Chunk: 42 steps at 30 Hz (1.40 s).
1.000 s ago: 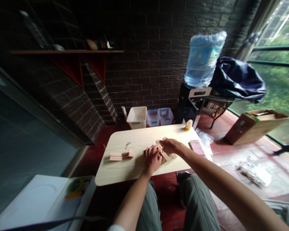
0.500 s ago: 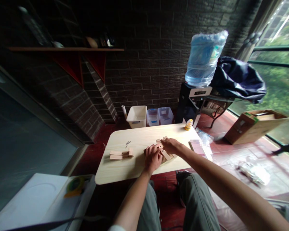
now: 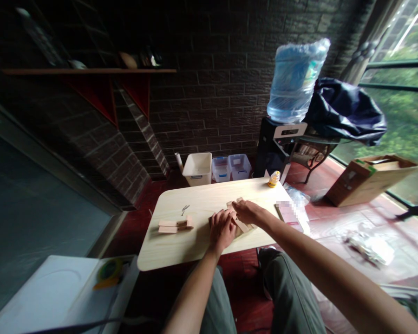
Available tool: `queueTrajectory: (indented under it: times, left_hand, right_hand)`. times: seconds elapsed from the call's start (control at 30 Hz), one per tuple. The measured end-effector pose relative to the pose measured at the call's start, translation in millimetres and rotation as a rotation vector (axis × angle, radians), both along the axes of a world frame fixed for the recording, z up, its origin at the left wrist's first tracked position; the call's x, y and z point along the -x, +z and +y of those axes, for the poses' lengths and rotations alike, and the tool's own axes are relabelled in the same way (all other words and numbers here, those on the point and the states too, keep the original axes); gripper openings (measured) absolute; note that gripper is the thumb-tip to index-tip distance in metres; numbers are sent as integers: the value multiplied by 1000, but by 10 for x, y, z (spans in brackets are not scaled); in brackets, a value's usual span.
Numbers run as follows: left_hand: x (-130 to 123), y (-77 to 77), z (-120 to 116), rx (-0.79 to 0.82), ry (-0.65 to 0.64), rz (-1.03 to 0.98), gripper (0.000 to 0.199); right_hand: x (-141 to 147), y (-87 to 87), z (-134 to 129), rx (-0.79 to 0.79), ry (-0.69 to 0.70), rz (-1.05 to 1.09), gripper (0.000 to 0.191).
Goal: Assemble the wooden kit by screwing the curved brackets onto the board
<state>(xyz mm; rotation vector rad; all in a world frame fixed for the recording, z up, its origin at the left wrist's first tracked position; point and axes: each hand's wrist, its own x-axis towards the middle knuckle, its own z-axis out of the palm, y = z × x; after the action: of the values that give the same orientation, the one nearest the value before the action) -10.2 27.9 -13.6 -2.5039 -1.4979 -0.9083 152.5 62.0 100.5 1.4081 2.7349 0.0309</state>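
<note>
On the pale table (image 3: 167,253), several light wooden pieces sit together as a wooden assembly (image 3: 243,226). My left hand (image 3: 223,227) lies over its left side, fingers curled down onto the wood. From the right, my right hand (image 3: 248,212) reaches to the upper part, fingers bent together in a pinch. What it pinches, if anything, is hidden. To the left lie more wooden pieces with dark holes (image 3: 175,226). Behind them is a small group of dark metal bits (image 3: 185,209), too small to name.
A yellow-based bottle (image 3: 273,179) stands at the table's far right corner. Beyond the table are a cream bin (image 3: 198,169), clear plastic boxes (image 3: 239,167) and a water dispenser (image 3: 274,144). A cardboard box (image 3: 369,181) sits on the floor at the right.
The view has shifted slightly. Both hands stay at the wooden assembly in nearly the same pose, and the other pieces lie where they were.
</note>
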Motion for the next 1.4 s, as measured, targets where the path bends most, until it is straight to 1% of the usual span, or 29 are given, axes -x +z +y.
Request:
queueTrajectory:
  times: [0.1, 0.37, 0.47, 0.63, 0.83, 0.93, 1.23, 1.4]
  left_hand:
    - [2, -12, 8, 4, 1, -13, 50]
    - [-7, 3, 8, -5, -9, -16, 25]
    - [-6, 4, 8, -22, -12, -19, 20]
    - [-3, -3, 8, -27, 1, -18, 23]
    - [0, -19, 18, -21, -6, -26, 26]
    - [-4, -17, 12, -18, 0, -30, 28]
    - [-10, -14, 3, 7, 3, -13, 29]
    - [-26, -38, 6, 7, 6, -8, 29]
  right_hand:
    - [3, -16, 16, 8, 3, 7, 39]
    - [-40, -34, 96, 61, -46, -2, 29]
    - [-60, -11, 105, 83, -84, -8, 28]
    - [-32, 23, 30, 102, -133, -6, 30]
    - [56, 45, -114, 104, -168, 11, 44]
    - [71, 49, -140, 117, -164, 5, 47]
    - [25, 24, -94, 130, -159, -1, 41]
    - [3, 112, -110, 121, -141, -5, 35]
